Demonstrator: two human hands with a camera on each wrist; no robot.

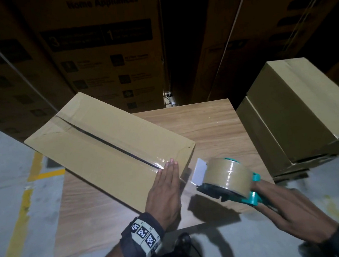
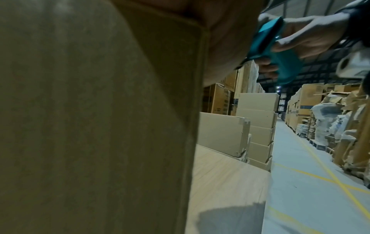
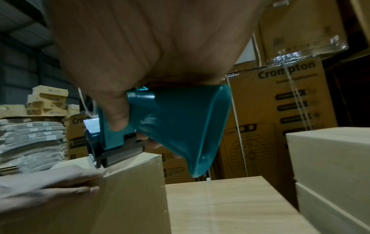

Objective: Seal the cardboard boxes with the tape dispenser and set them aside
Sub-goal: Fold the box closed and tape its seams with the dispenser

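A long flat cardboard box [image 1: 95, 143] lies on the wooden table [image 1: 211, 124], with clear tape running along its centre seam. My left hand [image 1: 165, 182] lies flat with straight fingers on the box's near end, pressing the tape end down. My right hand [image 1: 292, 211] grips the teal handle of the tape dispenser [image 1: 227, 176], which carries a brown tape roll just right of the box's near corner. In the right wrist view the dispenser [image 3: 160, 123] hovers with its blade at the box's edge [image 3: 124, 171]. The left wrist view is mostly filled by the box's side [image 2: 90, 126].
Two sealed boxes [image 1: 299, 111] are stacked at the table's right. Tall printed appliance cartons [image 1: 99, 52] stand behind the table. Grey floor with yellow lines [image 1: 17, 215] lies to the left. A warehouse aisle [image 2: 300, 158] lined with stacked goods runs away in the left wrist view.
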